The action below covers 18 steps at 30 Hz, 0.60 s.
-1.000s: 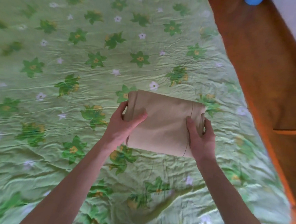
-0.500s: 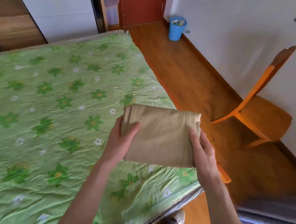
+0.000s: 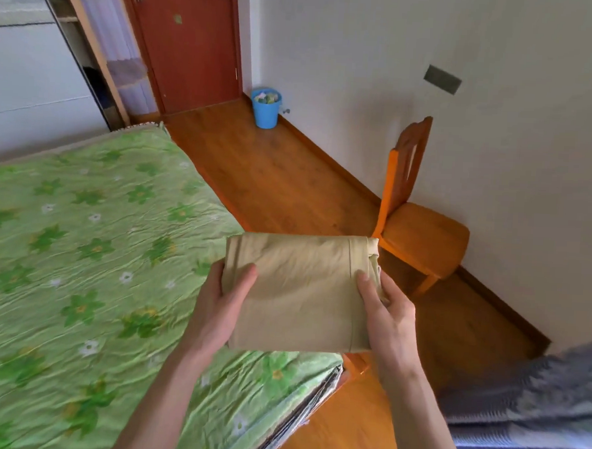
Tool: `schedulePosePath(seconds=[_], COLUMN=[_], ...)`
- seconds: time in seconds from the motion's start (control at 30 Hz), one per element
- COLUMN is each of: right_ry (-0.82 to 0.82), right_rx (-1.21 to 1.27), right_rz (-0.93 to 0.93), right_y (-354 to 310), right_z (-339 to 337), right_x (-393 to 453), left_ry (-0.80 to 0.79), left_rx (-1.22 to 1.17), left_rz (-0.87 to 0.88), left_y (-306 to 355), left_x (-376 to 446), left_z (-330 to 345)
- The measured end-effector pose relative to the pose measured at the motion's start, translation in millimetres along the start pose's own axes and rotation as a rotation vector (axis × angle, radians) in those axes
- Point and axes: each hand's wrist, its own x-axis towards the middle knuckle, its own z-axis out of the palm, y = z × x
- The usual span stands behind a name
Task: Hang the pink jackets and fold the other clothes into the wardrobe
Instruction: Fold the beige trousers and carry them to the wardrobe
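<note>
Head view: I grip the folded beige garment at both short ends, left hand and right hand curled round it; wardrobe far ahead-left.

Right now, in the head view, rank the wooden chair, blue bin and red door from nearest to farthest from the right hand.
1. Wooden chair: just beyond the right hand, by the right wall.
2. Blue bin: farther down the floor, in the corner.
3. Red door: behind the bin, at the far end.

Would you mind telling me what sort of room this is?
Most likely a home bedroom: a bed with a green floral cover, a wardrobe at its far end, and a wooden chair by the wall.
</note>
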Motion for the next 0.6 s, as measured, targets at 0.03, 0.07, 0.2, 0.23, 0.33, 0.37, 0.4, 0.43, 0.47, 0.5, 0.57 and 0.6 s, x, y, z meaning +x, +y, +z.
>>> schedulePosePath(seconds=[0.03, 0.07, 0.2, 0.23, 0.33, 0.37, 0.4, 0.43, 0.47, 0.5, 0.57, 0.6], right_ry=[0.010, 0.020, 0.021, 0.023, 0.035, 0.039, 0.040, 0.042, 0.045, 0.043, 0.035, 0.040], right_rx=[0.001, 0.003, 0.033, 0.029, 0.031, 0.036, 0.031, 0.017, 0.004, -0.006, -0.024, -0.029], right_rz=[-0.006, -0.012, -0.017, -0.016, -0.003, 0.005, 0.012, 0.016, 0.017, 0.017, 0.020, 0.025], right_y=[-2.9, -5.6, -13.0, -14.8, -21.0, -22.7, -24.2, -25.7, -27.7, -29.6, -31.3, -30.7], right_z=[-16.3, -32.1, -88.4, -100.2, -127.1, -133.3, -138.6, -142.5, -145.1, -146.6, -146.4, -145.8], right_x=[6.3, 13.4, 40.6, 48.2, 76.1, 86.7, 97.9, 110.1, 122.2, 135.4, 165.1, 179.9], left_ry=[0.006, 0.010, -0.012, -0.012, -0.014, -0.013, -0.016, -0.023, -0.028, -0.022, 0.001, 0.009], left_rx=[-0.002, -0.003, -0.002, -0.008, -0.017, -0.019, -0.023, -0.026, -0.026, -0.026, -0.036, -0.040], left_rz=[0.003, 0.010, 0.044, 0.051, 0.063, 0.057, 0.048, 0.039, 0.033, 0.022, 0.004, -0.003], left_y=[4.6, 9.7, 32.3, 38.4, 50.1, 52.9, 54.4, 55.8, 57.0, 58.7, 61.2, 61.6], left_x=[0.4, 1.5, 4.8, 6.6, 20.3, 26.6, 34.1, 42.6, 51.9, 62.1, 86.7, 99.7], left_z=[17.6, 35.6, 97.9, 111.8, 149.8, 160.1, 169.9, 178.7, 186.4, 193.5, 207.1, 213.6])
